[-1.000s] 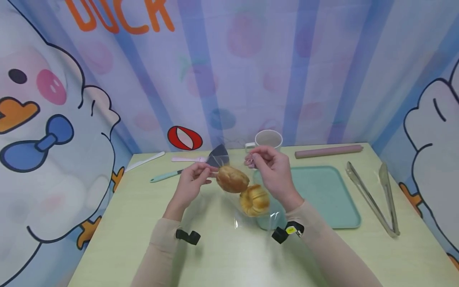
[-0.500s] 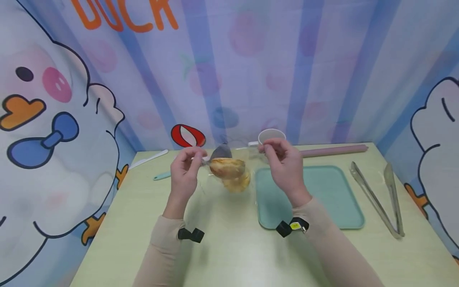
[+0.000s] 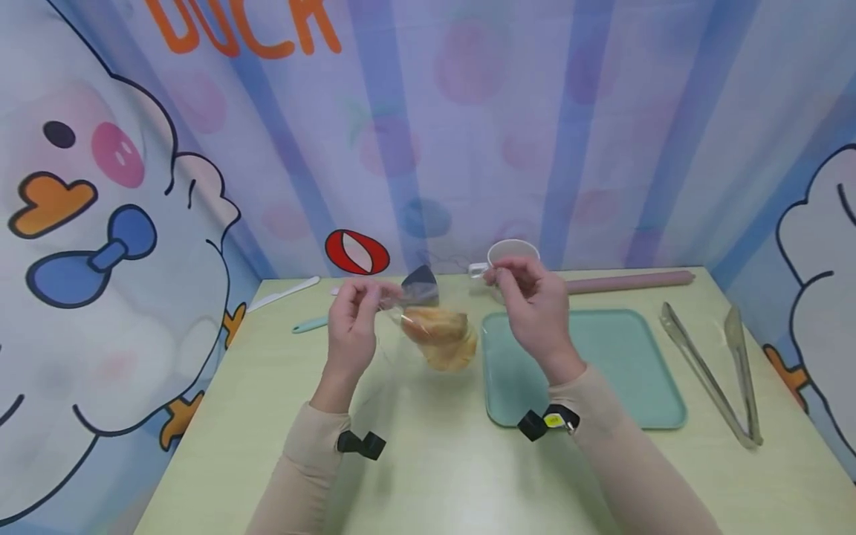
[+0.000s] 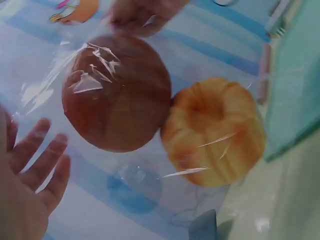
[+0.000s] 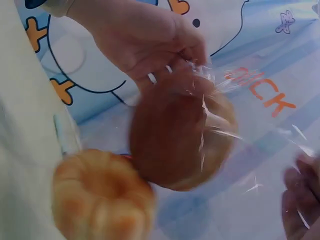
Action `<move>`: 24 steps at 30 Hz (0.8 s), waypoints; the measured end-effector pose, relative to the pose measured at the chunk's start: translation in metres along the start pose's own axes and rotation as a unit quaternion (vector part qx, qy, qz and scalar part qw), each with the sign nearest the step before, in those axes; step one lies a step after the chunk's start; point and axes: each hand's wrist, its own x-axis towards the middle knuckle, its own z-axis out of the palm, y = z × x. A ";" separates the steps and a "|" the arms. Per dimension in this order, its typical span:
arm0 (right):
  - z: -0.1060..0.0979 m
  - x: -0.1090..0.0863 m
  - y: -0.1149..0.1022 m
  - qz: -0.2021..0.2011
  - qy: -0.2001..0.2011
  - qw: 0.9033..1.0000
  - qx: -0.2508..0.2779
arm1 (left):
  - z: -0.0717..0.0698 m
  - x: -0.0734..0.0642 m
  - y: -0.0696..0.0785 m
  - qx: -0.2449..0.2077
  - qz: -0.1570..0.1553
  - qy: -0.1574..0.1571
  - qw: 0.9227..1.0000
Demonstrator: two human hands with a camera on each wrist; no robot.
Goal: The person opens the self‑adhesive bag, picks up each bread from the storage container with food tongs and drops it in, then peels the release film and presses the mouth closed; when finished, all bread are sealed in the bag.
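A clear plastic bag [image 4: 37, 97] is stretched between my two hands above the table. It contains a round brown bun [image 4: 117, 95] and a fluted, ring-shaped golden bread [image 4: 215, 132], side by side. In the head view my left hand [image 3: 353, 323] pinches the bag's left end between thumb and forefinger, close to the bun. My right hand [image 3: 538, 316] pinches the opposite end, its fingertips overlapping the white mug [image 3: 513, 251] behind. Both breads hang nearer the left hand in that view.
A mint tray [image 3: 602, 371] lies under the right forearm, with metal tongs [image 3: 712, 379] beyond it. Along the back are a pink rolling pin [image 3: 628, 281], a dark-bladed spatula [image 3: 420, 286] with a mint handle, and a white plastic knife [image 3: 284, 293]. A printed curtain [image 3: 468, 148] surrounds the table.
My hands have drawn farther apart, the right one moving rightward. The bag's gathered end at the right fingers has spread out. The breads have shifted up and left, away from the tray.
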 end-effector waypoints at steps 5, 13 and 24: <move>0.001 0.001 -0.002 0.025 0.022 0.999 0.042 | -0.002 0.001 0.002 -0.038 -0.044 0.071 0.996; 0.003 0.005 -0.004 0.061 0.008 0.992 0.113 | -0.007 0.005 0.004 -0.047 -0.035 0.070 0.996; -0.002 0.006 -0.006 0.105 -0.045 0.982 0.147 | -0.009 0.005 0.010 -0.074 -0.054 0.099 0.991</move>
